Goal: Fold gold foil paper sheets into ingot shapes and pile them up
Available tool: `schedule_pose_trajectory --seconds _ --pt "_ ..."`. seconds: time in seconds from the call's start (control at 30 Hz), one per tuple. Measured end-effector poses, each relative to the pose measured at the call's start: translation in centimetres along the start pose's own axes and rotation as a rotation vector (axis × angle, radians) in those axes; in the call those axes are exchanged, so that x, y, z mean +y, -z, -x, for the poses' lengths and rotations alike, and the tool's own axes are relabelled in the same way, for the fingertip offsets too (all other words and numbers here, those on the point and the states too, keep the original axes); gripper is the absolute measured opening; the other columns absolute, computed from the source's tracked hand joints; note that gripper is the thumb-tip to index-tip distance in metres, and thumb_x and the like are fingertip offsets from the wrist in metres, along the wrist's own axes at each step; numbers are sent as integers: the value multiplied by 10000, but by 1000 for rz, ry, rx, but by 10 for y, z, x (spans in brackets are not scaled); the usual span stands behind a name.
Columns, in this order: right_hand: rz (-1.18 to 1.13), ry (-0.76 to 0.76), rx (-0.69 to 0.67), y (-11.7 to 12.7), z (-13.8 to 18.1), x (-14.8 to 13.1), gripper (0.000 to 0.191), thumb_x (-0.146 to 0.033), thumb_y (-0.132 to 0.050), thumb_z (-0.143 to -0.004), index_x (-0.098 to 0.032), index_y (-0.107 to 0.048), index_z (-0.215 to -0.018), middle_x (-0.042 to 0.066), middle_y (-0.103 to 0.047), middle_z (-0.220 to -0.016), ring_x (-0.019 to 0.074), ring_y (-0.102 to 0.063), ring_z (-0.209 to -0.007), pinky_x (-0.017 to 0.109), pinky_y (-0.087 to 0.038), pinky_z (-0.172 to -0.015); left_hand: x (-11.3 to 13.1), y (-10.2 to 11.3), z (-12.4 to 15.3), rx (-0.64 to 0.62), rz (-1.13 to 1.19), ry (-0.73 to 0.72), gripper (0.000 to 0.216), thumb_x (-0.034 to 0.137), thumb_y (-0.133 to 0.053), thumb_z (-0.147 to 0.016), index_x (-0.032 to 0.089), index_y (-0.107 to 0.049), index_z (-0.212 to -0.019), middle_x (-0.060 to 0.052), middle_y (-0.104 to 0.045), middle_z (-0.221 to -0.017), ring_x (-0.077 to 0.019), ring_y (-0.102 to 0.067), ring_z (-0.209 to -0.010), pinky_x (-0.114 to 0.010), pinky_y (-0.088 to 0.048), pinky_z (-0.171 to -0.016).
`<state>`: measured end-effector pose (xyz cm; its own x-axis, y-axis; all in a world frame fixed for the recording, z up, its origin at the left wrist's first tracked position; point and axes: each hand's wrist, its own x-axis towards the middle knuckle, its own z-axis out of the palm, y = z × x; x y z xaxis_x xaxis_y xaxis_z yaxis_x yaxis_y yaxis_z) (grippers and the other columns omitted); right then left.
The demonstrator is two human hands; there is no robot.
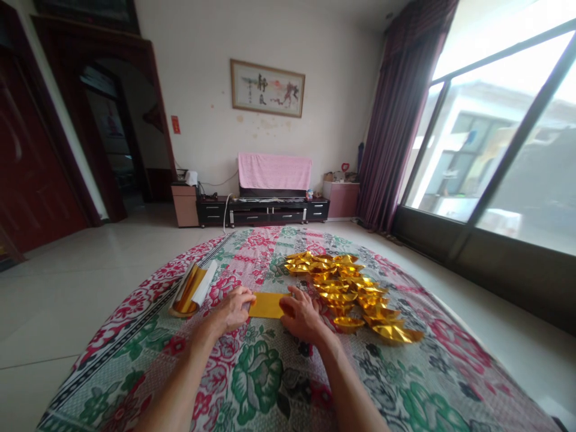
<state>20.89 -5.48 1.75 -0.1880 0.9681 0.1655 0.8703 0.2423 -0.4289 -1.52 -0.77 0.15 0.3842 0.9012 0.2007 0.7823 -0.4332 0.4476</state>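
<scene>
A flat rectangle of gold paper (266, 305) lies on the flowered tablecloth (256, 378) in front of me. My left hand (234, 308) grips its left end, fingers curled together at the edge. At the opposite end my right hand (302, 311) holds the paper with bent fingers and thumb. Just right of that hand spreads a heap of folded gold paper ingots (337, 297), boat-shaped and shiny. Off to the left, apart from my left hand, rests a curled stack of gold sheets (191, 288) with a white outer layer.
The round table's far edge faces a low black TV cabinet (270, 215), with a pink cloth (274, 171) draped above it. A purple curtain (382, 120) and large windows stand to the right. Dark red doors are at the left.
</scene>
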Motion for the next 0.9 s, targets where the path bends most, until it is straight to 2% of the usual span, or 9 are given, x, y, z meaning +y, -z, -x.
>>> schedule_pose_trajectory --seconds 0.17,0.33,0.47,0.67,0.77,0.9 --pt "-19 25 -68 7 3 -2 384 -298 -635 -636 -282 -597 -1018 66 -341 -1389 273 -301 -1249 476 -205 -981 2 -1 1 39 -9 -34 373 82 -453 -675 234 -657 -948 -35 -569 -1077 -155 -546 -987 -263 -420 -917" --pt "-44 56 -47 5 2 1 351 -223 -617 -631 -264 -607 -980 60 -392 -1340 250 -348 -1212 449 -231 -976 -2 -3 2 87 -6 -86 310 144 -456 -747 214 -662 -968 -46 -579 -1045 -145 -552 -943 -259 -419 -904" --pt "-48 50 -4 5 2 0 430 -207 -643 -605 -268 -606 -1028 69 -385 -1349 258 -339 -1217 435 -263 -962 -5 -7 1 141 15 -94 262 214 -450 -802 213 -683 -922 -44 -592 -999 -138 -557 -917 -251 -425 -874" --pt "-31 97 91 0 2 -3 172 -231 -590 -703 -277 -661 -853 38 -471 -1275 258 -376 -1174 430 -312 -887 -3 -10 -2 179 12 -58 252 264 -454 -825 215 -696 -877 -40 -612 -960 -140 -564 -891 -254 -426 -849" --pt "-33 109 153 -5 1 -3 147 -223 -541 -750 -276 -669 -800 30 -536 -1180 240 -429 -1103 414 -323 -850 -1 -10 -2 188 12 -71 264 269 -444 -830 203 -696 -874 -47 -614 -952 -145 -563 -889 -265 -425 -852" --pt "-56 141 168 -8 -1 -1 116 -207 -581 -715 -253 -663 -783 29 -577 -1081 229 -459 -1042 381 -329 -824 0 -9 -1 173 18 -62 226 243 -489 -779 194 -692 -865 -54 -606 -957 -159 -558 -904 -283 -424 -872"
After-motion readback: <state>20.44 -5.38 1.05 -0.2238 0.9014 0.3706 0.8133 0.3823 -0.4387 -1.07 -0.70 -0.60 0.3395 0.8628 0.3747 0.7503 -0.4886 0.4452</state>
